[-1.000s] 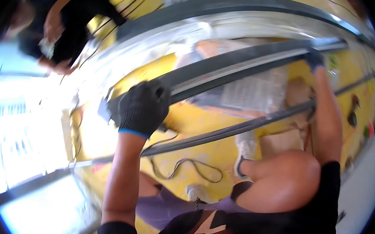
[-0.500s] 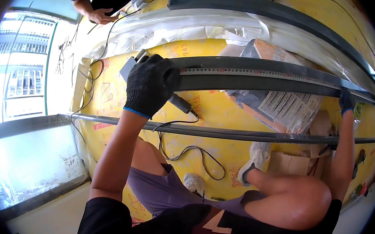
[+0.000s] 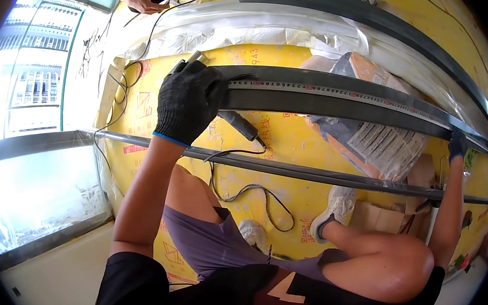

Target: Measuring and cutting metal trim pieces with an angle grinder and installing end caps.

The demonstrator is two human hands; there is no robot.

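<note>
A long dark grey metal strip [image 3: 309, 103] reaches from my left hand to my right. A measuring tape's white blade [image 3: 322, 87] lies stretched along its face. My left hand [image 3: 190, 102], in a black knit glove with a blue cuff, is closed around the strip's left end and covers the end of the blade. Farther right, my gloved right hand [image 3: 457, 144] is closed at the strip's lower edge near its other end; its fingers are partly hidden. Below my left hand lies a corded power tool [image 3: 241, 128], partly covered by the hand.
Beneath the strip lies a filled bag [image 3: 371, 141] on the yellow floor covering [image 3: 290, 154]. A dark rail [image 3: 293, 178] crosses in front of my legs. Beyond are plastic-wrapped lengths [image 3: 233, 28] and another dark strip [image 3: 360, 17]. Another person's hand [image 3: 148, 3] shows at top left.
The view has shifted slightly. My left hand stays at the strip's left end, and more of the tool's metal tip shows behind it. My right hand keeps its place.
</note>
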